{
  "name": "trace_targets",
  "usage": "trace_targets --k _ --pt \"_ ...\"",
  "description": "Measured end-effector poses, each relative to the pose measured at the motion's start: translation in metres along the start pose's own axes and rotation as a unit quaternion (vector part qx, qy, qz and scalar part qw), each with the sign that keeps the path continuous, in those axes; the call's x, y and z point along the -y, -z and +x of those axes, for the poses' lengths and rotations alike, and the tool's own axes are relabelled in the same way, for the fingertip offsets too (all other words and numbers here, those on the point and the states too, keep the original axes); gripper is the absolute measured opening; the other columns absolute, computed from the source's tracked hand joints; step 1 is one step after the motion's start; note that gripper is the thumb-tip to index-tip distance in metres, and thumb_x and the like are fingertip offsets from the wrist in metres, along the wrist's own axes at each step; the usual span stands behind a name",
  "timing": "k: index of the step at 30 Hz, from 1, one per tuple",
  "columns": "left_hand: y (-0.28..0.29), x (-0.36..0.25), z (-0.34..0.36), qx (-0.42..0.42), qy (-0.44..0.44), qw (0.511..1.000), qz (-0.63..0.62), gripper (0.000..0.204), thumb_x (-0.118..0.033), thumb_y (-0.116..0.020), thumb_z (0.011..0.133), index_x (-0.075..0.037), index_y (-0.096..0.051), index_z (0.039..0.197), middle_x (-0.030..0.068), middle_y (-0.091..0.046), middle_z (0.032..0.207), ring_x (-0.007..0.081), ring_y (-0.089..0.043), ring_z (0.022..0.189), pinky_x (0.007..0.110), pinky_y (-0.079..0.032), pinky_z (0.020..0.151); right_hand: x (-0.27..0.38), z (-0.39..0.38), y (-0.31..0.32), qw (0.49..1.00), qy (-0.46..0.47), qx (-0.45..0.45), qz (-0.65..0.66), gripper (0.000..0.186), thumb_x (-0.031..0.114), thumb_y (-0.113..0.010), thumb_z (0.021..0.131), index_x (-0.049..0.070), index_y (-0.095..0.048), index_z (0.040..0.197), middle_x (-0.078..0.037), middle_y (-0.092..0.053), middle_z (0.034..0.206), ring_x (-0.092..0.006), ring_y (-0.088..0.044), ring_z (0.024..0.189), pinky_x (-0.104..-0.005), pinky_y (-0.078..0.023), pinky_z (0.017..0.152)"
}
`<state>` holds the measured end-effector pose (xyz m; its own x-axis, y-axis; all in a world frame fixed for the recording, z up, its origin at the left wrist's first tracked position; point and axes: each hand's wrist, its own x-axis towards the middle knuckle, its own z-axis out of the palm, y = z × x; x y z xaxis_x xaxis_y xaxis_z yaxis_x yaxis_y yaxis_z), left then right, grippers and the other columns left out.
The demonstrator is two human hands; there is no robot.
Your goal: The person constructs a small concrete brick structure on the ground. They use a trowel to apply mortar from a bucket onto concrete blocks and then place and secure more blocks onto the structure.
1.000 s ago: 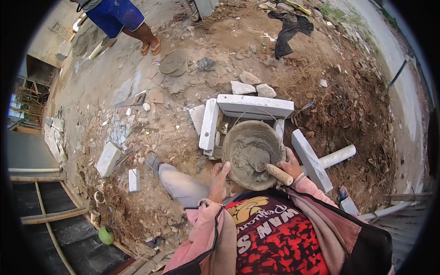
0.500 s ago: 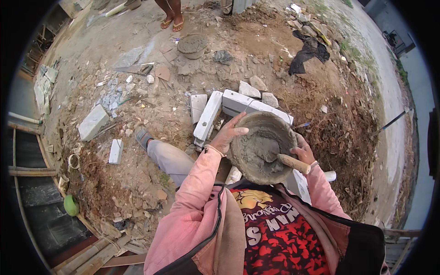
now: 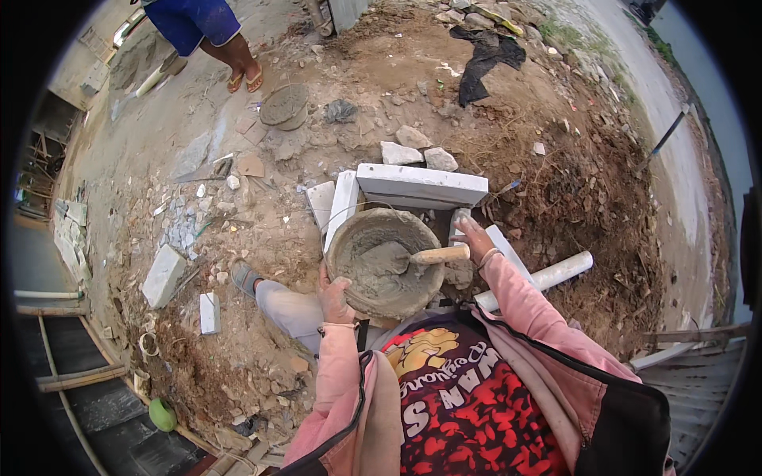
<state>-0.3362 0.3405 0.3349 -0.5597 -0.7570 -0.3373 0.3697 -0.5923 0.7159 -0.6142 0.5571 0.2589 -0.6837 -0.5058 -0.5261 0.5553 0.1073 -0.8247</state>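
A round, mortar-caked tub (image 3: pixel 432 295) of wet grey mortar (image 3: pixel 373 278) is in front of my body, inside a corner of pale blocks. My left hand (image 3: pixel 336 301) grips its near left side, thumb over the rim. A trowel with a wooden handle (image 3: pixel 441 255) lies in the mortar, its blade partly buried. My right hand (image 3: pixel 476 240) is off the tub, beyond the handle's end, fingers stretched out beside the wall's right corner. It holds nothing that I can see. A long pale block (image 3: pixel 422 184) forms the far side, and another pale block (image 3: pixel 343 208) stands left.
A white pipe (image 3: pixel 548 278) lies to the right, beside a narrow block (image 3: pixel 509 254). Broken stones (image 3: pixel 413 136) lie behind the wall. Farther off are a second mortar tub (image 3: pixel 284 107) and a standing person in sandals (image 3: pixel 245 78). Loose blocks (image 3: pixel 164 276) lie left on the rubble.
The tub has shifted left, and its thin wire handle now shows. My right hand has let go of its rim and reached toward the wall's right corner. The view has also shifted.
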Motion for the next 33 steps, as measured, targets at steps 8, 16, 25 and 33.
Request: trace_targets --k 8,16,25,33 --pt "0.022 -0.094 -0.040 -0.081 -0.181 0.980 0.015 0.077 0.005 -0.049 0.064 -0.003 -0.040 0.140 0.0150 -0.052 0.131 0.0306 -0.053 0.119 0.043 -0.045 0.102 -0.013 0.034 0.098 0.779 0.088 -0.319 -0.533 0.069 0.038 -0.053 0.094 -0.004 -0.031 0.145 -0.029 -0.038 0.145 -0.0402 -0.040 0.133 -0.0426 -0.032 0.111" --pt "-0.005 -0.098 -0.070 -0.085 -0.204 0.975 0.032 0.055 -0.008 -0.057 0.069 0.000 -0.051 0.123 0.0210 -0.054 0.125 0.0385 -0.049 0.121 0.051 -0.042 0.102 0.071 0.060 -0.191 0.822 0.201 0.245 -0.473 0.080 0.061 -0.039 0.094 -0.002 -0.037 0.143 -0.026 -0.043 0.143 -0.0386 -0.042 0.132 -0.0430 -0.032 0.112" --pt "-0.032 -0.062 -0.067 -0.039 -0.240 0.949 0.202 0.066 -0.006 -0.051 0.067 -0.002 -0.045 0.133 0.0197 -0.047 0.135 0.0340 -0.048 0.123 0.043 -0.042 0.102 0.123 -0.070 -0.138 0.631 0.217 0.258 -0.699 0.061 0.033 -0.074 0.078 -0.007 -0.049 0.116 -0.024 -0.067 0.084 -0.0424 -0.068 0.080 -0.0500 -0.054 0.066" --pt "-0.033 -0.035 -0.030 0.155 -0.469 0.626 0.604 0.025 -0.011 -0.054 0.074 -0.004 -0.057 0.097 0.0372 -0.036 0.139 0.0480 -0.044 0.123 0.052 -0.035 0.103 0.073 -0.100 -0.075 0.632 0.182 0.220 -0.720 0.044 0.028 -0.070 0.073 0.001 -0.057 0.104 -0.021 -0.067 0.078 -0.0408 -0.068 0.077 -0.0500 -0.054 0.065"
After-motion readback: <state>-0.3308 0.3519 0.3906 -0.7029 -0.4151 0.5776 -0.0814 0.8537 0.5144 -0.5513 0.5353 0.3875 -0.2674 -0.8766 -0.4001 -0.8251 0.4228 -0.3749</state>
